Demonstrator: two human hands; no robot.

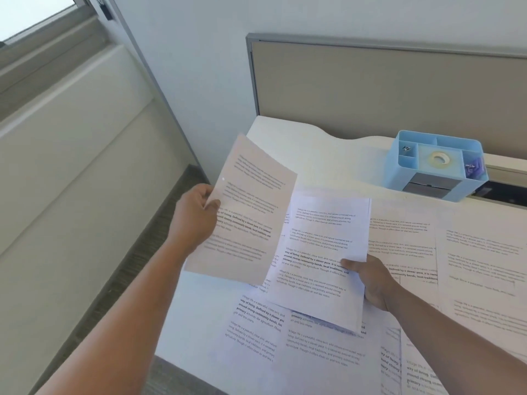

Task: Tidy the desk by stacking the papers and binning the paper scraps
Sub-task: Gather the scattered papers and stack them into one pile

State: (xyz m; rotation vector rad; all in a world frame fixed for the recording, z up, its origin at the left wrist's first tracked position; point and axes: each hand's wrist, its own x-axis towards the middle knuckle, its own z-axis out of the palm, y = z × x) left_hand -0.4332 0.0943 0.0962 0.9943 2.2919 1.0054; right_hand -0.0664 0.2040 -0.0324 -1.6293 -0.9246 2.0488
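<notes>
My left hand (196, 215) pinches the left edge of a printed sheet (251, 201) and holds it tilted up above the desk's left end. My right hand (373, 283) grips the right edge of another printed sheet (316, 252), thumb on top, lifted just over the desk; more paper edges show under this sheet. Several more printed sheets (479, 269) lie flat across the white desk (308, 143), some overlapping, at the front (285, 346) and to the right. No paper scraps or bin are in sight.
A light blue desk organizer (436, 163) with a tape roll and small clips stands at the back right. A grey partition panel (385, 86) runs behind the desk. Left of the desk are carpeted floor (114, 295) and a wall with a window.
</notes>
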